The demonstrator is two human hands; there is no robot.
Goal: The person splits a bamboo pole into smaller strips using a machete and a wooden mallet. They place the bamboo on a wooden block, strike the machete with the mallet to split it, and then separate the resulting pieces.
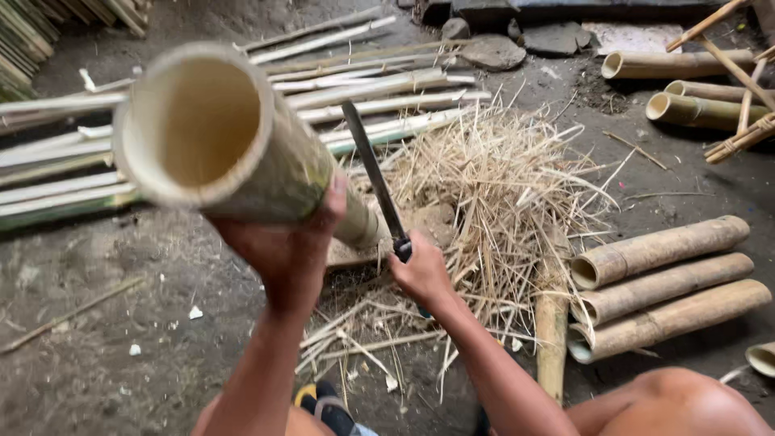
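Observation:
My left hand point(286, 242) grips a thick hollow bamboo tube point(218, 133), holding it up with its open end toward the camera and its lower end down near a flat wooden block point(428, 222). Just to the right, my right hand point(420, 270) holds the handle of a long dark blade point(371, 169), which points up and away beside the tube. Both hands are over a pile of dry bamboo shavings point(492, 194) on the dirt floor.
Split bamboo strips point(379, 85) lie across the back and left. Three cut bamboo tubes point(666, 287) are stacked at right, more tubes point(694, 89) at top right. Flat stones point(492, 50) sit at the back. My knee point(678, 404) and a sandal point(323, 404) are at the bottom.

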